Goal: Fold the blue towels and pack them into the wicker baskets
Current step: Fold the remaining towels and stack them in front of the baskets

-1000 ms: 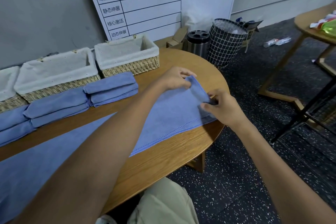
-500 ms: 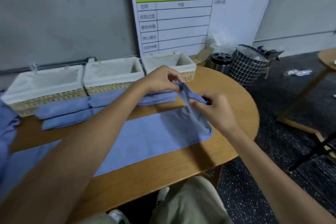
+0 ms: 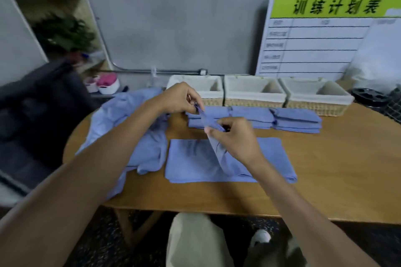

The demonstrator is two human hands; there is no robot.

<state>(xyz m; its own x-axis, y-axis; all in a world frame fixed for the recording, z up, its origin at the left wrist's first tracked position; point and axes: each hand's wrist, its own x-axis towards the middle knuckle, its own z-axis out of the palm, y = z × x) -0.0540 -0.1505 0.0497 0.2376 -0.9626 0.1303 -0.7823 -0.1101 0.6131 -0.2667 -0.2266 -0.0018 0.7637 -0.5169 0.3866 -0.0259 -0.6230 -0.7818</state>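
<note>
A blue towel (image 3: 191,162) lies on the wooden table (image 3: 336,169), its right end lifted and carried over to the left. My left hand (image 3: 180,98) pinches one corner of that raised end, and my right hand (image 3: 236,136) pinches the other, a little nearer to me. Three folded blue towels (image 3: 297,119) sit in a row behind it. Three wicker baskets (image 3: 256,93) with white liners stand along the table's far edge, and I see nothing inside them. A heap of unfolded blue towels (image 3: 121,128) lies at the left.
A dark chair (image 3: 39,110) stands left of the table. A white schedule board (image 3: 325,39) leans on the wall behind the baskets. A black bin lid (image 3: 368,95) and a wire basket (image 3: 393,104) are at the far right. My knees show below the table edge.
Both hands have lifted the towel's right end and carried it leftward over the towel. My head has turned left, bringing the heap and the chair into view.
</note>
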